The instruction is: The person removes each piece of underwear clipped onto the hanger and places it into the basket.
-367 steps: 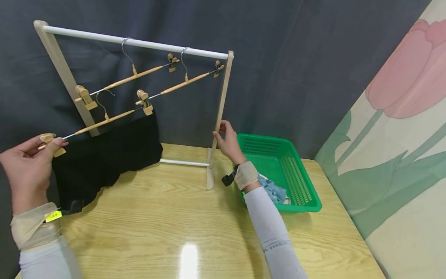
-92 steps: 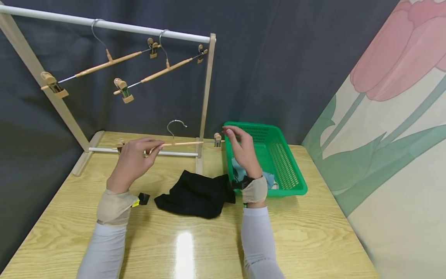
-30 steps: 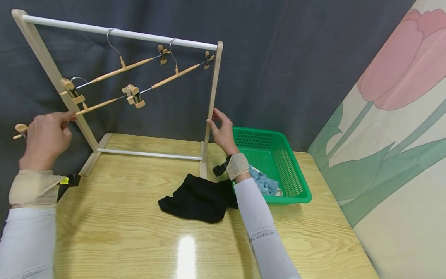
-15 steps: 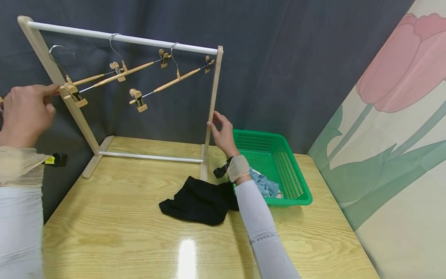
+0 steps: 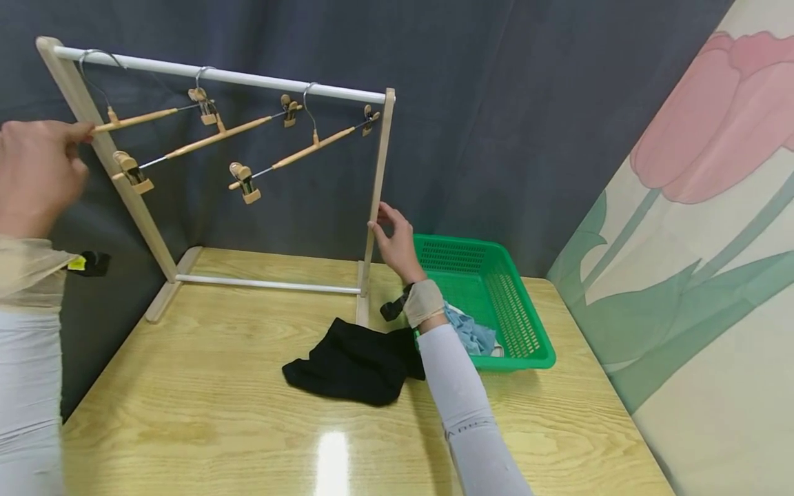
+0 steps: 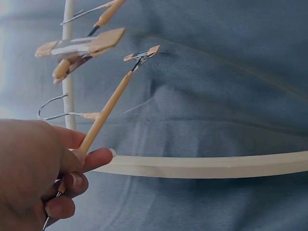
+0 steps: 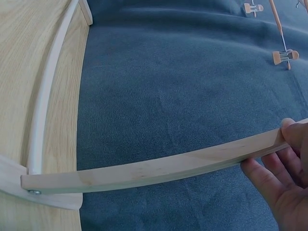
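Note:
My left hand [image 5: 38, 172] pinches the wooden bar of a clip hanger [image 5: 139, 120] at the rack's left end. In the head view, its metal hook overlaps the white top rail [image 5: 260, 82]. The left wrist view shows thumb and fingers round the bar of this hanger [image 6: 108, 106], its far clip holding nothing. My right hand [image 5: 397, 241] grips the rack's right wooden post [image 5: 381, 162] partway up, thumb on one side and fingers on the other, as the right wrist view also shows on the post [image 7: 159, 168]. A black cloth garment [image 5: 353, 365] lies crumpled on the table.
Two more clip hangers, a middle one [image 5: 217, 136] and a right one [image 5: 313, 147], hang bare from the rail. A green basket [image 5: 527, 306] with light blue cloth [image 5: 474, 335] stands at the right, partly behind my right arm. A dark curtain [image 5: 471, 138] backs the table.
The black garment hung under the held hanger at first, then lay on the table. My left hand has since raised the hanger leftward to the rail. My right hand has returned to the post.

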`<state>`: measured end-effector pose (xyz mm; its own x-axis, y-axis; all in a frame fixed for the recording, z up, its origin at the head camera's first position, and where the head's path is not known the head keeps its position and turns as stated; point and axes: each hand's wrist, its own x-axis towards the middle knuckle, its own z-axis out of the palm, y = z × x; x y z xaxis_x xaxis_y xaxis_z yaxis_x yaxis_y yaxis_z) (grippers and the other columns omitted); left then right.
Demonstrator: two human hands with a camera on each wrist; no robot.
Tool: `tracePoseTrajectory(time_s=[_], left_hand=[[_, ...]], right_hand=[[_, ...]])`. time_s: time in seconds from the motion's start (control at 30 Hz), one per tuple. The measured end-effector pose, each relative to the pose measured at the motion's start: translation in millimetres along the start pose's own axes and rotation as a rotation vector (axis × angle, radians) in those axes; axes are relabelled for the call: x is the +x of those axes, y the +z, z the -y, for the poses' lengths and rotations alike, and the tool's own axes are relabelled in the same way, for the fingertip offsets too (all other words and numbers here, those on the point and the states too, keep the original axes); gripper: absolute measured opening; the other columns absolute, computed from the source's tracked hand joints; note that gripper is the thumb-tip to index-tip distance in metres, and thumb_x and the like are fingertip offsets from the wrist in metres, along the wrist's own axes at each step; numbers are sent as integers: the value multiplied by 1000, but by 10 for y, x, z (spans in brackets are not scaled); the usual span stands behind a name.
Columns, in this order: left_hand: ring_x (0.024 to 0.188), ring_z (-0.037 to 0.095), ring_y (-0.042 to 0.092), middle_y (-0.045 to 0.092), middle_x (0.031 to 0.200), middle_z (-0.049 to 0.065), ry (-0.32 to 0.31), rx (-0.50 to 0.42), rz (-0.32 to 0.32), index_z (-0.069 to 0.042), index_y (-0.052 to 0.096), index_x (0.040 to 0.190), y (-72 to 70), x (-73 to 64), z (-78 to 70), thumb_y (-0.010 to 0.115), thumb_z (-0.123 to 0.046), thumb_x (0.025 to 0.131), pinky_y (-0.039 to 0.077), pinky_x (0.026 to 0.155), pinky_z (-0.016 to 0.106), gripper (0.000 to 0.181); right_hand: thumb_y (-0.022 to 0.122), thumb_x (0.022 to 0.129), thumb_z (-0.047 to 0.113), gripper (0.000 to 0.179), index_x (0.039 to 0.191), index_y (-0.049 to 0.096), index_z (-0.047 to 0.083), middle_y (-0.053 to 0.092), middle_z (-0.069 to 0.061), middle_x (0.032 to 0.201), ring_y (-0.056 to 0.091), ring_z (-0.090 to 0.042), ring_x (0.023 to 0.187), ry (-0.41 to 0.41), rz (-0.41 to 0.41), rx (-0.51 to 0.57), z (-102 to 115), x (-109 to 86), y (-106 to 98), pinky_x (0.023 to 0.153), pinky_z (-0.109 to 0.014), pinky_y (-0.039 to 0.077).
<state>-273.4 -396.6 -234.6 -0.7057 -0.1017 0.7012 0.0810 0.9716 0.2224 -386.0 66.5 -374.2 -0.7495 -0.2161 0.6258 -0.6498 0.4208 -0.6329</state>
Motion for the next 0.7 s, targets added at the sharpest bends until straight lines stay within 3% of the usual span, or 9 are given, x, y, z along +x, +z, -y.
tracePoseTrajectory(time_s=[0.47, 0.7], left_hand=[[61, 37, 45, 62, 86, 35, -9, -42, -16, 11, 65, 121, -33, 151, -15, 34, 7, 76, 22, 48, 37, 56], [62, 44, 45, 61, 90, 37, -3, 13, 11, 11, 64, 120, -4, 152, -37, 32, 7, 78, 24, 51, 43, 53]], right_hand=[[63, 102, 13, 50, 147, 50, 0, 63, -19, 127, 63, -30, 116, 11, -2, -7, 24, 14, -24, 95, -42, 55], [62, 102, 12, 48, 146, 51, -1, 63, -19, 125, 63, -30, 115, 5, -11, -9, 19, -2, -33, 93, -43, 56]])
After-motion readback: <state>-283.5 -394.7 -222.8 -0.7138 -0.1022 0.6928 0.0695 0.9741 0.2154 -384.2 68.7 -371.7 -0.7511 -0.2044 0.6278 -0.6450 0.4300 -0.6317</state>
